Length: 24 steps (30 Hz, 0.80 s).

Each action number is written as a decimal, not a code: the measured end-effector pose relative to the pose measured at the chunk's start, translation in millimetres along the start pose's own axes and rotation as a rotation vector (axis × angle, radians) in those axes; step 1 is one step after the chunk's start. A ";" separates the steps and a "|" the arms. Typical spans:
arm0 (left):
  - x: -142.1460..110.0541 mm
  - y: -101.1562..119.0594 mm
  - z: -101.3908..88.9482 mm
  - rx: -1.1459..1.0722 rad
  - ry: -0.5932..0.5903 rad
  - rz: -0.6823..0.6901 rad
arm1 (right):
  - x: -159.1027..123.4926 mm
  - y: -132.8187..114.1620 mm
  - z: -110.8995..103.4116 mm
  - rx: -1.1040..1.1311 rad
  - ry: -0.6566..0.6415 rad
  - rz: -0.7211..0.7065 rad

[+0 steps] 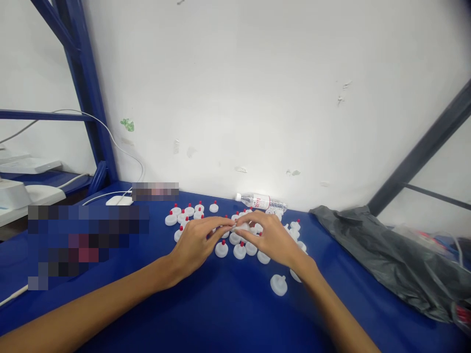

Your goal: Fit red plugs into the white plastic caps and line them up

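Note:
My right hand point(270, 236) holds a white plastic cap point(243, 227) between thumb and fingers, tilted with its narrow end towards the left. The fingertips of my left hand point(198, 240) are pinched together at that narrow end; what they grip is hidden. Around and under both hands, several round white caps with small red tips, such as this red-tipped cap point(221, 249), stand upright on the blue table point(206, 314). Near my right wrist lies a white cap without a red tip point(278, 285), its spout pointing up and right.
A clear bottle point(261, 201) with a white lid lies against the wall. At the right is a crumpled grey plastic bag point(386, 260). A white device point(119, 200) with cables sits at the back left, beside pixelated patches. Blue frame posts point(86, 88) rise at the left.

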<state>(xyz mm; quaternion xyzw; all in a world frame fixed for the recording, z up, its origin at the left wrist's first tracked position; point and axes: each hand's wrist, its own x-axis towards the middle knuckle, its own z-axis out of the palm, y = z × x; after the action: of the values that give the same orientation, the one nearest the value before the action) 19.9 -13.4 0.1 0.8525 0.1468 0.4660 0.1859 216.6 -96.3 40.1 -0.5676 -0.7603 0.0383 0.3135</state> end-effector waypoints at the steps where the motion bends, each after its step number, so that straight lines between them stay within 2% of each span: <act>1: 0.5 0.8 -0.4 -0.023 0.000 0.003 | -0.3 -1.4 1.8 -0.003 0.012 -0.006; 5: 1.1 2.1 -0.2 -0.102 -0.007 0.014 | -1.1 -4.9 4.6 0.017 0.047 -0.022; 9: 0.7 4.4 0.4 -0.195 0.000 -0.044 | -1.6 -4.0 7.7 0.041 0.051 -0.037; 16: 7.9 12.8 -5.1 -0.621 -0.064 -0.474 | -2.5 -4.9 13.5 0.074 0.146 -0.113; 18: 10.3 14.8 -7.4 -0.789 -0.138 -0.569 | -3.3 -8.5 13.9 0.082 0.172 -0.130; 21: 11.0 16.4 -9.4 -1.033 -0.310 -0.623 | -4.9 -12.8 16.1 0.118 0.173 -0.155; 24: 9.7 16.6 -9.6 -1.099 -0.375 -0.638 | -6.3 -13.5 19.9 0.143 0.153 -0.141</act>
<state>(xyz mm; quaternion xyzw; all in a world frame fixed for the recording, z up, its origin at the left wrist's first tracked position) 18.1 -22.3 19.5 0.6150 0.0980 0.2388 0.7451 195.9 -100.8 27.0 -0.4904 -0.7674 0.0268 0.4121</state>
